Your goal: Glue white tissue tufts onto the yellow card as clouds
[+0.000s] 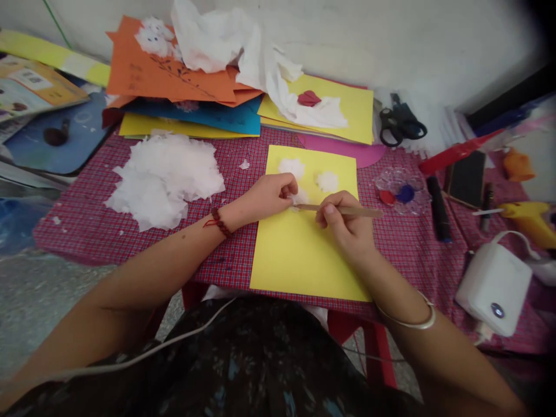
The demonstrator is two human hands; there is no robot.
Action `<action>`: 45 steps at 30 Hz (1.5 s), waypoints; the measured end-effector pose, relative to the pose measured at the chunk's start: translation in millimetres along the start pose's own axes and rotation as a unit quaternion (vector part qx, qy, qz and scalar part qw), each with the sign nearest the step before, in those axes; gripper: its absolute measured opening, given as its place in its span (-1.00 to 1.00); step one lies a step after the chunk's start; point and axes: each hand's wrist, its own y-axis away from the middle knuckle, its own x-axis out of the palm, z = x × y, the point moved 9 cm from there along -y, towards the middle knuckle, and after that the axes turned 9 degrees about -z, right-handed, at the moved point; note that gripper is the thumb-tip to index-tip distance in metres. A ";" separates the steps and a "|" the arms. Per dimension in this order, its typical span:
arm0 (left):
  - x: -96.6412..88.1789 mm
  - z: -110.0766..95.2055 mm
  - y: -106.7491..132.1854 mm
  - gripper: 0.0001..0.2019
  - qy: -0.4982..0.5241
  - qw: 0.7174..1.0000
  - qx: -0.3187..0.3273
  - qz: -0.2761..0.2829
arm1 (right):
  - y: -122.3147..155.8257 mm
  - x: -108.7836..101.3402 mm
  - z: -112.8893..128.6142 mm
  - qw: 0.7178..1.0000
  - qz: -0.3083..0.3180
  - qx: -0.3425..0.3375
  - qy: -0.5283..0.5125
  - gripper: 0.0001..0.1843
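Observation:
A yellow paper sheet (304,255) lies on the checked red cloth in front of me. Two white tissue puffs (292,167) sit near its top edge. My left hand (271,196) is closed, pinching a small bit of white tissue (299,198) against the sheet. My right hand (345,223) grips a thin wooden stick (360,212) like a pen, and the stick's tip touches that tissue beside my left fingertips.
A heap of torn white tissue (163,176) lies to the left. Orange, blue and yellow papers (174,75) are stacked behind. Scissors (397,123), a small paint dish (397,191), a black marker (438,208), a yellow glue gun (527,217) and a white box (495,289) lie at the right.

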 end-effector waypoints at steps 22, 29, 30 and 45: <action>2.8 5.0 -4.3 -0.91 0.001 1.000 0.002 0.000 | 9.1 17.4 27.2 0.961 0.056 -0.156 0.221 -0.86; -1.5 4.1 -4.4 -0.93 0.084 0.996 -0.019 -0.009 | 17.8 35.1 45.4 0.895 0.081 -0.268 0.348 -0.83; -3.1 3.7 -4.5 -0.94 0.103 0.994 -0.024 -0.012 | 19.8 38.7 46.8 0.885 0.087 -0.280 0.362 -0.83; -0.9 -4.6 -5.0 -0.85 -0.034 0.999 0.020 -0.005 | 15.3 15.2 46.9 0.953 0.035 -0.192 0.231 -0.86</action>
